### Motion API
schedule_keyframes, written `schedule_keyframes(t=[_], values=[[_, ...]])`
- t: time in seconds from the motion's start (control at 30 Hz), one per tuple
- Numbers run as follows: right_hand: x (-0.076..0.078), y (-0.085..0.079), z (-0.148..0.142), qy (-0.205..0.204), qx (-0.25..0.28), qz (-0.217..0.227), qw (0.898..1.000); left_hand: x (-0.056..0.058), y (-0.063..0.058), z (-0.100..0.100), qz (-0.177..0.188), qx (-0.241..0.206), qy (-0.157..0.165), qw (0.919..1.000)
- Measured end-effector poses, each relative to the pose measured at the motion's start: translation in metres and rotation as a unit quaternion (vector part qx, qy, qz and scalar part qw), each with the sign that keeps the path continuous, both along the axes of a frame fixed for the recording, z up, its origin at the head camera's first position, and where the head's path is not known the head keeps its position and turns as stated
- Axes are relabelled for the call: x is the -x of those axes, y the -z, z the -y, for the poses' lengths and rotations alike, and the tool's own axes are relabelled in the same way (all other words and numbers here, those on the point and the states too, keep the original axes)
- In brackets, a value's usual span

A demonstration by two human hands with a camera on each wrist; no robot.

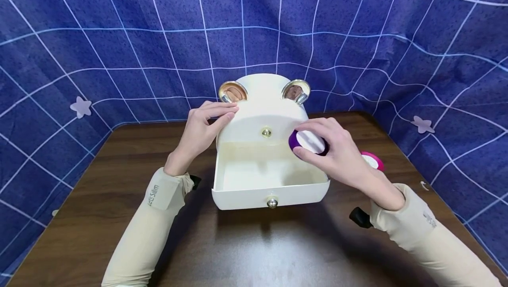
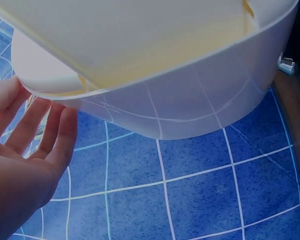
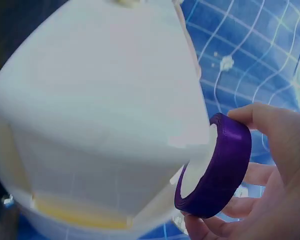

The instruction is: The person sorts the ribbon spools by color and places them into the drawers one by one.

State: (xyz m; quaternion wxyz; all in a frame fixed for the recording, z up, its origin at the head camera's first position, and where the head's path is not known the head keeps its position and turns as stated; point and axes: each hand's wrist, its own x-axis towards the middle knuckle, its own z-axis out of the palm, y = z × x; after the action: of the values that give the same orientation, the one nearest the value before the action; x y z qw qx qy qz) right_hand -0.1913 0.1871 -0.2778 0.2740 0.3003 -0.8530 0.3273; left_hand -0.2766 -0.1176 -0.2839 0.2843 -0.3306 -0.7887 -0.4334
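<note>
A white storage box (image 1: pixel 262 124) with two gold-rimmed round ears stands on the table, its lower drawer (image 1: pixel 238 196) pulled out. My left hand (image 1: pixel 202 126) touches the box's upper left side, below the left ear (image 1: pixel 234 91). In the left wrist view, the fingertips of that hand (image 2: pixel 35 135) meet the white wall with fairly straight fingers. Between thumb and fingers, my right hand (image 1: pixel 337 150) grips a roll of purple ribbon (image 1: pixel 293 142) above the drawer's right side. The right wrist view shows this purple ribbon (image 3: pixel 230 165) tilted, close to the drawer's edge.
A pink ribbon roll (image 1: pixel 373 160) lies on the brown wooden table (image 1: pixel 262 251), partly behind my right forearm. Behind the box hangs a blue grid-patterned cloth (image 1: pixel 254 18) with star shapes. The upper compartment bears a round silver knob (image 1: pixel 266 132).
</note>
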Motion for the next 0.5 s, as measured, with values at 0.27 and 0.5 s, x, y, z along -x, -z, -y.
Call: schedule_keyframes(t=[0.27,0.5], values=[[-0.004,0.006,0.025,-0.038,-0.043,0.005,0.998,-0.001,0.000,0.001,0.003,0.003,-0.003,1.0000],[-0.004,0.011,0.039,-0.042,-0.086,0.018,0.995,0.000,-0.001,0.001,0.006,0.007,-0.003,1.0000]])
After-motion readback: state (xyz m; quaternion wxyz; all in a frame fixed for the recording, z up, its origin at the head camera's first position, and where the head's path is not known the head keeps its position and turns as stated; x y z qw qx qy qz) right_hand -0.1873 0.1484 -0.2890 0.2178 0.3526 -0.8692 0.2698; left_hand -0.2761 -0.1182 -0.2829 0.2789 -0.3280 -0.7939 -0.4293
